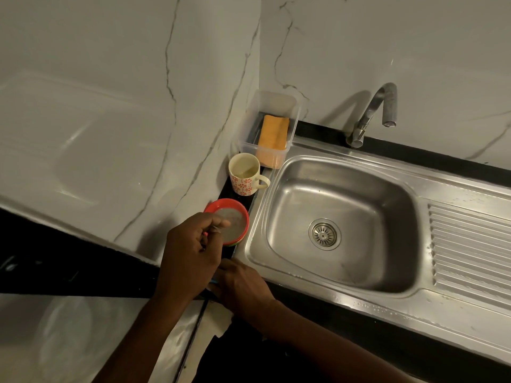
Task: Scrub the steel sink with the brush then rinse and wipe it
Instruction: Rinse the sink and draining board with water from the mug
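The steel sink (279, 217) lies just right of both hands, nearer the right hand (243, 286), whose grip I cannot tell, while the left hand (190, 252) pinches a small item (214, 230) above the red tub (235, 205) on the bench (309, 304).

From above, your way into the sink basin (359, 194) is open; only the faucet (387, 103) overhangs at 1 o'clock. From 9 to 11 o'clock the narrow ledge is packed: red bowl (221, 202), mug (244, 175) and clear tub (249, 128), tight against the wall. The ribbed drainboard (470, 244) at 3 o'clock gives room.
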